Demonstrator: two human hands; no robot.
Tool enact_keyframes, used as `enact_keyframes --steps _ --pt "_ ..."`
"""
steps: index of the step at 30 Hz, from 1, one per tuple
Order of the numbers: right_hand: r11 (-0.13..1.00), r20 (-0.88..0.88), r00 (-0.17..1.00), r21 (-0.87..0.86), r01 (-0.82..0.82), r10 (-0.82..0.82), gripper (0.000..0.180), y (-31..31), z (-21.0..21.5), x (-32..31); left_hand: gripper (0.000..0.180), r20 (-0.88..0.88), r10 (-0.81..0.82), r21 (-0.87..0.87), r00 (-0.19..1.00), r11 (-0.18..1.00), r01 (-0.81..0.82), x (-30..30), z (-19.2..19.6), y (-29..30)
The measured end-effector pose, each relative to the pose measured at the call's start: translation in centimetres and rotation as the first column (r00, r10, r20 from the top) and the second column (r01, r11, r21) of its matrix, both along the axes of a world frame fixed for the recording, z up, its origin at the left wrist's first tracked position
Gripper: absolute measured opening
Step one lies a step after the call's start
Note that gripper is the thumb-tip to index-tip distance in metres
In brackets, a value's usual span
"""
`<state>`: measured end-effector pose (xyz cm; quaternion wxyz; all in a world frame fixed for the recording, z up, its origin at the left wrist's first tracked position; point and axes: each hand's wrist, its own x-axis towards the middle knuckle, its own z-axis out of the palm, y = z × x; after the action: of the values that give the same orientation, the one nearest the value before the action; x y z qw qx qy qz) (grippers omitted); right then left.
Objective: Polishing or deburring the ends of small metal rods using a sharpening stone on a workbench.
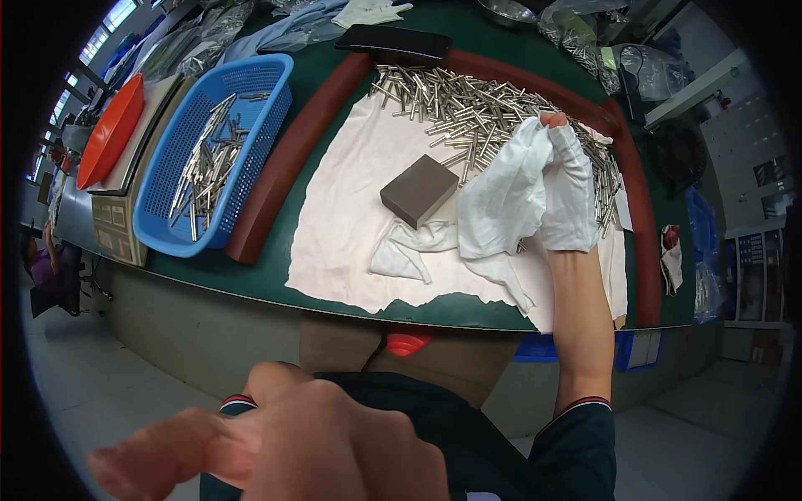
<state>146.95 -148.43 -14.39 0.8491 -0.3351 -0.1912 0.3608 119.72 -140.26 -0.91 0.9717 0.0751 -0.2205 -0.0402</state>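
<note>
My right hand (570, 184) wears a white glove with bare fingertips showing. It is closed on a white cloth (505, 196), which hangs to its left over the pink sheet (330, 209). Beneath and behind it spreads a heap of thin metal pins (451, 100). A brown rectangular block (419, 190) lies to the left of the cloth, next to a crumpled white rag (409, 250). My left hand (334, 442) is bare, large and blurred, low in the picture and off the table. One digit stretches left; the other fingers' ends are hidden.
Dark red bars (301, 159) border the sheet on the left, back and right. At left stands a blue basket (150, 200) with more pins, beside an orange tray (109, 134). A black phone (393, 42) rests on the far bar. A person (46, 259) sits far left.
</note>
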Motion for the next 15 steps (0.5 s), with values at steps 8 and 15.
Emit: enact_keyframes --steps 8,15 --pt "1.0 0.018 1.0 -0.007 -0.012 0.013 0.018 0.0 0.1 -0.1 0.046 0.07 0.019 -0.092 0.997 0.996 -0.013 0.0 -0.8 -0.6" --pt "0.998 0.017 0.999 -0.042 0.049 -0.049 0.02 0.1 0.0 -0.1 0.044 0.085 0.028 -0.01 0.996 1.0 -0.028 0.6 -0.6 -0.1"
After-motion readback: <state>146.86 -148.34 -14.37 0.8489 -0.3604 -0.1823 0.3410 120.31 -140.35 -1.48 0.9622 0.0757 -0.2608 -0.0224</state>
